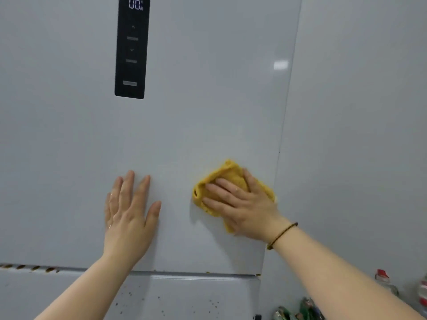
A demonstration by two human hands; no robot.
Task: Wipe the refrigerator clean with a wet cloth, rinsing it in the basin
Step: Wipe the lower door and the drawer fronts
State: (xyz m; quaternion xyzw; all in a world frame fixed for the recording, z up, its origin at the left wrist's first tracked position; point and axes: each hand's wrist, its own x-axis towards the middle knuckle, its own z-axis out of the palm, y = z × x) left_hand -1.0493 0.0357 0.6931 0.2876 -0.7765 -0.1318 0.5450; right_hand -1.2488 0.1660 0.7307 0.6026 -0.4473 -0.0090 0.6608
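Now, refrigerator (pixel 208 112): its pale grey door fills our view, with a dark control panel (pixel 131 47) high up showing lit digits.
Cloth (pixel 227 174): yellow, bunched, lying against the door near its right edge, under the right hand.
Right hand (pixel 245 209): fingers straight and spread, pressing the cloth to the door; a thin bracelet (pixel 280 235) circles the wrist.
Left hand (pixel 129 218): flat on the bare door, fingers extended, holding nothing, well apart from the cloth.
Lower door (pixel 196 296): we see dark specks on it.
Low right: perhaps bottles (pixel 305 308), too blurred for us to tell.
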